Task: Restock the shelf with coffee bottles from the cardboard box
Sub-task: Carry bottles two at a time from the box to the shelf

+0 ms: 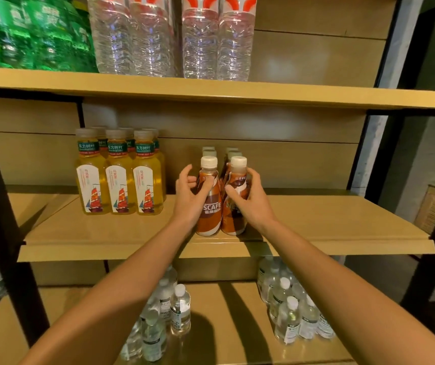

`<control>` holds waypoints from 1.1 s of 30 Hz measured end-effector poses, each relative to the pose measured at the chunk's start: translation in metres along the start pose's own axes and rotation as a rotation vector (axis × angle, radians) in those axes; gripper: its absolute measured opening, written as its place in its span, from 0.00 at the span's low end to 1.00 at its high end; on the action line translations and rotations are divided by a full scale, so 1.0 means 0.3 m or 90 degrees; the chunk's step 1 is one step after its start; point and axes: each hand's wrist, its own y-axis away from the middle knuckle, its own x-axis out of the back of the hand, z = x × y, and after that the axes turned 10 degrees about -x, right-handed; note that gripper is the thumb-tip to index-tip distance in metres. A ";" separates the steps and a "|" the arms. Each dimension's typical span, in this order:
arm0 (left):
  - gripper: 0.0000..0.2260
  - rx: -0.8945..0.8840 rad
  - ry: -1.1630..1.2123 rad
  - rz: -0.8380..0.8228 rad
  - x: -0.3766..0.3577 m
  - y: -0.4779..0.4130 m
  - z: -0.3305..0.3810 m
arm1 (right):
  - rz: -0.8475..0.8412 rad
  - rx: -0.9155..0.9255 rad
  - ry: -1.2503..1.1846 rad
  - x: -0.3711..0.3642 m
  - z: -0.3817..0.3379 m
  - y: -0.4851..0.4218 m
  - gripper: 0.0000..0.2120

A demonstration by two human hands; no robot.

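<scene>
The fingers (188,172) of the left hand (190,198) curl round the left coffee bottle (211,206), thumb across its label. The right hand (253,204) grips the right coffee bottle (231,223) the same way. Both bottles stand upright, side by side, on the middle shelf (329,227), in front of more coffee bottles (231,152). Yellow tea bottles (119,180) stand to the left.

Behind the 2 front coffee bottles (210,206), rear bottles (208,152) show only caps; green bottles (26,32) blurred.
</scene>
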 end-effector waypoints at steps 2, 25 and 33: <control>0.34 -0.001 -0.051 0.026 0.005 0.076 -0.049 | 0.014 -0.012 0.022 -0.004 0.065 0.048 0.36; 0.29 0.073 -0.392 -0.136 -0.044 0.054 -0.169 | 0.082 -0.123 0.277 -0.071 0.182 0.008 0.25; 0.28 0.087 -0.324 -0.185 -0.018 0.051 -0.165 | 0.108 -0.108 0.311 -0.080 0.190 0.007 0.26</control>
